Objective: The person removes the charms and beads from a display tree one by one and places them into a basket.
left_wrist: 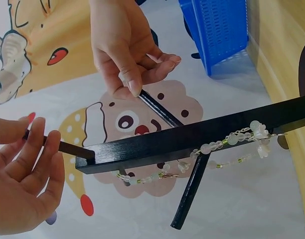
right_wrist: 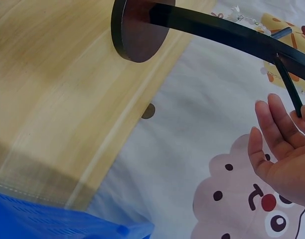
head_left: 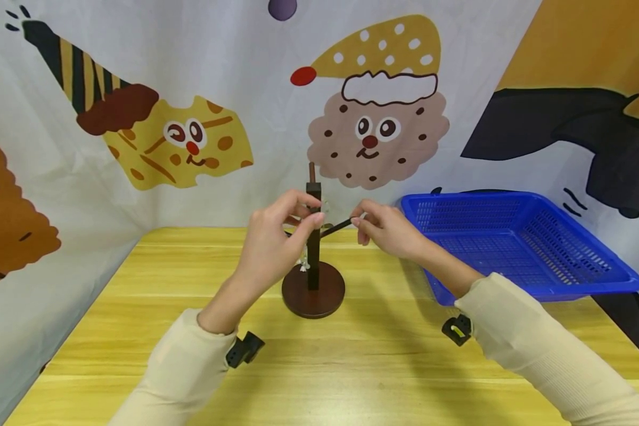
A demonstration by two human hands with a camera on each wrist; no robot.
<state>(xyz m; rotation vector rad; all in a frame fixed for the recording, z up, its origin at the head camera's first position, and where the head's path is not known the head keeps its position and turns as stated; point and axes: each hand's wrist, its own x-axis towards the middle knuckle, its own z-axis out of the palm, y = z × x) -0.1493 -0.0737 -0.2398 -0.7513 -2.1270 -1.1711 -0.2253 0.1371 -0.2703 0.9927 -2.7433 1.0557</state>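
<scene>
Wooden table (head_left: 373,361); dark stand (head_left: 313,260) between left hand (head_left: 271,239), fingers parted, and right hand (head_left: 387,229), pinching its peg (head_left: 336,227)

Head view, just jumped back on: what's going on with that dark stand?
A person's right hand pinches the outer end of a black peg that juts from the dark stand. The left hand has its fingers at another peg near the post's top; how firmly they hold it isn't clear. Beaded strands hang at the post, and a blue basket sits to the right.
</scene>
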